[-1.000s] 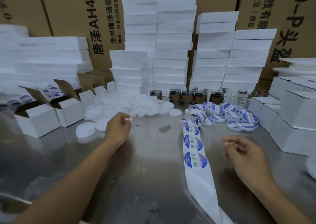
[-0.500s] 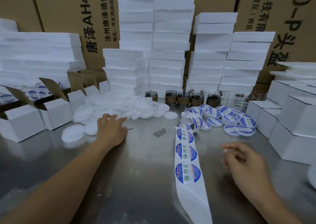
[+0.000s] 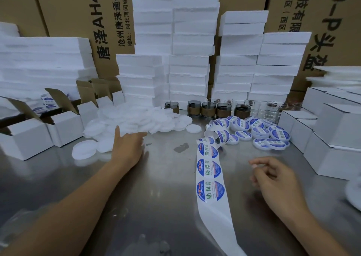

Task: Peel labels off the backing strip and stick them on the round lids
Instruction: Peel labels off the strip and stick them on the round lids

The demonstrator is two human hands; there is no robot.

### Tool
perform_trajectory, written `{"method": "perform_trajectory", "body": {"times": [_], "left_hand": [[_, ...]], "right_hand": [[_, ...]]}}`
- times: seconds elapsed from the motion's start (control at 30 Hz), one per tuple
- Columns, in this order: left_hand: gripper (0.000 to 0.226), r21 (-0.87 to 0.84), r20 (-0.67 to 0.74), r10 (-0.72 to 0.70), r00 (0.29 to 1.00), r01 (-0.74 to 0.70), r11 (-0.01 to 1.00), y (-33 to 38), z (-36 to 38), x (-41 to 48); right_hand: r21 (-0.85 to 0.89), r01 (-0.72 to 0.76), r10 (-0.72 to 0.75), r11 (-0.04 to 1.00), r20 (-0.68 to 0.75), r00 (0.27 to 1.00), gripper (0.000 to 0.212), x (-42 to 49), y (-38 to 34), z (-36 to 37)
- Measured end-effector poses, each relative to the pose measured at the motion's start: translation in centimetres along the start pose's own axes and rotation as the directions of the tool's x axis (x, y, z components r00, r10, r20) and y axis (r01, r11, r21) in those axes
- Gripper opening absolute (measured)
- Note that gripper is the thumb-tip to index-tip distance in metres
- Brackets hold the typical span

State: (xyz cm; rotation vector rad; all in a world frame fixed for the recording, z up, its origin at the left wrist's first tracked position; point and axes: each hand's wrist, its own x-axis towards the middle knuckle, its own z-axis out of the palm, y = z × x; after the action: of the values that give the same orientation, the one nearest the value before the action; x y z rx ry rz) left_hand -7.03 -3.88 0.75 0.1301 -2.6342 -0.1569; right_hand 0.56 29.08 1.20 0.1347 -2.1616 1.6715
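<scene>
A white backing strip (image 3: 212, 205) with round blue-and-white labels (image 3: 209, 169) runs down the middle of the steel table from a small roll (image 3: 215, 133). A heap of plain white round lids (image 3: 136, 121) lies at the back left. My left hand (image 3: 128, 147) reaches into the front edge of that heap with fingers stretched out. My right hand (image 3: 273, 177) hovers right of the strip, fingers loosely curled and holding nothing. Labelled lids (image 3: 259, 132) lie in a pile at the back right.
Open white cartons (image 3: 64, 127) stand at the left, closed white boxes (image 3: 332, 138) at the right. Tall stacks of white foam trays (image 3: 187, 60) and a row of small glass jars (image 3: 209, 110) line the back, with brown cardboard boxes behind them.
My left hand has gone from a closed fist near the lids to spread fingers reaching into the heap. The right hand has barely moved. The camera has shifted a little.
</scene>
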Motion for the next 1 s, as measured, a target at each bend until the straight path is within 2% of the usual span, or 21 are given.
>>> {"method": "perform_trajectory", "body": {"times": [0.27, 0.37, 0.43, 0.5, 0.57, 0.67, 0.7, 0.73, 0.83, 1.0], "left_hand": [[0.016, -0.166, -0.117, 0.012, 0.993, -0.031, 0.986, 1.4, 0.2, -0.9], [0.008, -0.38, -0.152, -0.067, 0.986, 0.005, 0.925, 2.5, -0.8, -1.1], [0.008, -0.579, -0.152, -0.158, 0.976, 0.042, 0.814, 3.8, -2.2, -1.0], [0.015, -0.776, -0.125, -0.233, 0.964, 0.051, 0.629, 5.5, -3.9, -0.9], [0.019, -0.926, -0.047, -0.301, 0.953, 0.072, 0.37, 7.5, -5.7, -1.4], [0.017, -0.982, 0.169, -0.255, 0.952, 0.139, -0.13, 10.4, -7.1, -3.1], [0.016, -0.954, 0.224, -0.215, 0.951, 0.169, -0.247, 11.2, -7.2, -3.7], [0.015, -0.927, 0.263, -0.175, 0.949, 0.198, -0.319, 11.8, -7.1, -4.4], [0.015, -0.879, 0.304, -0.071, 0.95, 0.251, -0.405, 13.0, -6.5, -6.1], [0.023, -0.851, 0.34, 0.072, 0.938, 0.339, -0.401, 13.5, -5.7, -7.2]], "right_hand": [[0.0, -0.001, 0.001, 1.0, 0.001, 1.0, 0.021, -0.1, 0.0, 0.0], [0.011, 0.002, -0.002, 1.0, 0.006, 1.0, 0.022, -0.1, -0.1, 0.0], [0.017, 0.006, -0.006, 1.0, 0.015, 1.0, 0.022, 0.0, 0.0, 0.0], [0.014, 0.01, -0.01, 1.0, 0.026, 1.0, 0.021, 0.0, -0.1, 0.0], [0.011, 0.015, -0.015, 1.0, 0.038, 0.999, 0.021, -0.1, -0.2, 0.1], [0.032, 0.036, -0.037, 0.999, 0.053, 0.998, 0.021, -0.5, -0.9, 0.3], [0.047, 0.045, -0.048, 0.998, 0.053, 0.997, 0.021, -0.7, -1.2, 0.4], [0.072, 0.054, -0.058, 0.996, 0.05, 0.997, 0.022, -1.0, -1.6, 0.5], [0.202, 0.057, -0.071, 0.978, 0.063, 0.996, 0.018, -1.5, -3.1, 1.1], [0.295, -0.093, 0.042, 0.951, 0.176, 0.983, 0.01, -1.3, -4.7, 2.9]]}}
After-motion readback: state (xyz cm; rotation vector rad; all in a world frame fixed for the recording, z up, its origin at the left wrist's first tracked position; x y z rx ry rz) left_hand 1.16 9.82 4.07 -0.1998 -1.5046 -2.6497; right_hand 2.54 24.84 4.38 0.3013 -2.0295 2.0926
